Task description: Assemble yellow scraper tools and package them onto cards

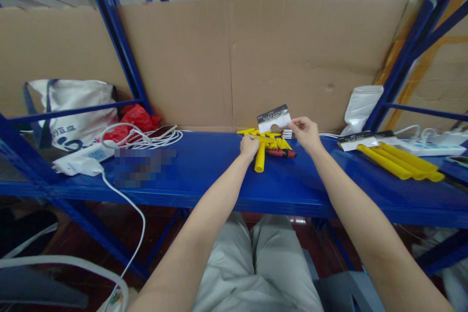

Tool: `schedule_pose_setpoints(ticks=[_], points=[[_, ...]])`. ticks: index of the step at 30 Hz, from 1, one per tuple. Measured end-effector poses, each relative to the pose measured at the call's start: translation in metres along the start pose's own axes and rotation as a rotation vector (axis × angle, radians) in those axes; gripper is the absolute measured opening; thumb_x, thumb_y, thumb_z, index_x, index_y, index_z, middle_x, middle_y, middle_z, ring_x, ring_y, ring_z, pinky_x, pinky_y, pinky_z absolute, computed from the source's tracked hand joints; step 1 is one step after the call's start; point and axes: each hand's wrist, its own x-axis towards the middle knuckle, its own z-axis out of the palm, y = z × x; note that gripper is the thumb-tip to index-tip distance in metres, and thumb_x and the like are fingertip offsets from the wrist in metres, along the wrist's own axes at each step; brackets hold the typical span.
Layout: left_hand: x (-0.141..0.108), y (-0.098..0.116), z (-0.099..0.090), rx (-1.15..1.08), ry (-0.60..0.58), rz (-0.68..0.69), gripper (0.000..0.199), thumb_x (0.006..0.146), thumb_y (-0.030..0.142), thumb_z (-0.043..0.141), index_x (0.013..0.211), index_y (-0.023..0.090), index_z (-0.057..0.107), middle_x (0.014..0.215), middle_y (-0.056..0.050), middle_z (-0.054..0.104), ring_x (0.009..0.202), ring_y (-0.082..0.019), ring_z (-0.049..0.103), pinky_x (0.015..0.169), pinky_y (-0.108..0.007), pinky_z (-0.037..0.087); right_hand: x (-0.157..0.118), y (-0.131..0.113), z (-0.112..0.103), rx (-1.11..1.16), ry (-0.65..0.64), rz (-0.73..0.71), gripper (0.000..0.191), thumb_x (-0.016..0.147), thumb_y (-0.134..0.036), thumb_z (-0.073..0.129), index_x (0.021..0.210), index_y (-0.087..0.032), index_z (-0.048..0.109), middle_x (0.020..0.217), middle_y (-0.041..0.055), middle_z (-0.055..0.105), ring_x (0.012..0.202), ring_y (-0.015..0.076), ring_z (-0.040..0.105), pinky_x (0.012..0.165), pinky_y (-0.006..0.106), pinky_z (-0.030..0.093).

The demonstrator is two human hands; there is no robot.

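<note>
Card (273, 118), thin, flat, black-and-white w/ a round cutout, is pinched in R hand (306, 132) above the blue worktop (204, 165). L hand's (249, 146) grip is closed on a smooth yellow T-shaped tool (260, 156), tubular handle toward the person. Red-and-black tool (285, 153) lies just beside, nr. pointed yellow pieces (281, 144). Yellow tubes (398, 162) w/ card tops lie at R.

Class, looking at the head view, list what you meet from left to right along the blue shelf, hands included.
White cloth bag → red plastic bag → left hand → printed card → right hand → white pouch → rightmost white power strip.
</note>
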Motion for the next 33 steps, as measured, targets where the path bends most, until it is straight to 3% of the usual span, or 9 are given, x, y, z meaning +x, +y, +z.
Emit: schedule_pose_setpoints(ticks=[3, 7, 11, 14, 16, 21, 26, 33], points=[[-0.002, -0.002, 0.000, 0.291, -0.030, 0.054, 0.012, 0.075, 0.020, 0.058, 0.084, 0.017, 0.065, 0.099, -0.011, 0.069, 0.099, -0.025, 0.062, 0.082, -0.032, 0.046, 0.000, 0.000, 0.000, 0.028, 0.007, -0.010, 0.018, 0.073, -0.035, 0.062, 0.069, -0.017, 0.061, 0.070, 0.0022, 0.058, 0.061, 0.0127, 0.051, 0.060, 0.028, 0.045], [-0.002, -0.005, 0.001, 0.337, -0.106, 0.063, 0.013, 0.073, 0.030, 0.064, 0.078, 0.018, 0.065, 0.096, -0.013, 0.069, 0.099, -0.029, 0.062, 0.083, -0.035, 0.046, -0.001, -0.002, 0.001, 0.051, -0.002, 0.005, 0.018, 0.072, -0.035, 0.062, 0.068, -0.018, 0.061, 0.069, 0.0020, 0.058, 0.060, 0.0125, 0.051, 0.059, 0.028, 0.044], [0.000, -0.007, 0.005, 0.034, -0.141, -0.008, 0.011, 0.065, 0.019, 0.071, 0.060, 0.018, 0.061, 0.073, -0.008, 0.067, 0.090, -0.026, 0.064, 0.079, -0.032, 0.048, -0.002, -0.005, 0.002, 0.088, -0.040, 0.017, 0.020, 0.071, -0.037, 0.061, 0.067, -0.017, 0.060, 0.066, 0.0016, 0.058, 0.059, 0.0122, 0.050, 0.057, 0.027, 0.042], [-0.001, -0.003, 0.009, -0.369, -0.152, -0.192, 0.012, 0.064, 0.008, 0.069, 0.064, 0.016, 0.062, 0.057, -0.004, 0.061, 0.071, -0.020, 0.063, 0.063, -0.027, 0.049, -0.003, -0.006, 0.003, 0.110, -0.055, 0.027, 0.022, 0.071, -0.039, 0.062, 0.067, -0.018, 0.060, 0.063, 0.0009, 0.057, 0.058, 0.0120, 0.049, 0.056, 0.026, 0.041], [-0.002, 0.001, 0.009, -0.454, -0.137, -0.238, 0.010, 0.067, 0.007, 0.067, 0.067, 0.015, 0.061, 0.050, -0.001, 0.055, 0.056, -0.015, 0.059, 0.052, -0.023, 0.045, -0.003, -0.008, 0.002, 0.122, -0.054, 0.042, 0.023, 0.071, -0.040, 0.062, 0.067, -0.018, 0.060, 0.061, 0.0004, 0.056, 0.057, 0.0116, 0.048, 0.055, 0.026, 0.040], [0.003, 0.008, 0.000, -0.701, 0.048, -0.291, 0.010, 0.077, 0.010, 0.060, 0.069, 0.013, 0.055, 0.042, 0.007, 0.040, 0.032, -0.004, 0.035, 0.034, -0.015, 0.026, -0.002, -0.011, -0.003, 0.146, -0.040, 0.085, 0.023, 0.070, -0.040, 0.064, 0.067, -0.018, 0.059, 0.058, -0.0006, 0.054, 0.053, 0.0106, 0.046, 0.051, 0.025, 0.038], [0.014, 0.006, -0.013, -0.853, 0.311, -0.406, 0.004, 0.086, 0.013, 0.051, 0.088, 0.016, 0.051, 0.048, 0.010, 0.039, 0.032, -0.003, 0.033, 0.034, -0.014, 0.029, -0.002, -0.009, -0.010, 0.171, -0.087, 0.130, 0.028, 0.067, -0.045, 0.068, 0.066, -0.018, 0.059, 0.055, -0.0021, 0.051, 0.051, 0.0095, 0.043, 0.047, 0.023, 0.035], [0.023, -0.001, -0.021, -0.896, 0.474, -0.428, 0.004, 0.090, 0.020, 0.049, 0.090, 0.016, 0.048, 0.051, 0.008, 0.043, 0.034, -0.005, 0.039, 0.034, -0.015, 0.034, -0.004, -0.008, -0.015, 0.285, -0.237, 0.219, 0.040, 0.061, -0.054, 0.072, 0.066, -0.019, 0.055, 0.053, -0.0046, 0.049, 0.045, 0.0068, 0.040, 0.044, 0.023, 0.033]])
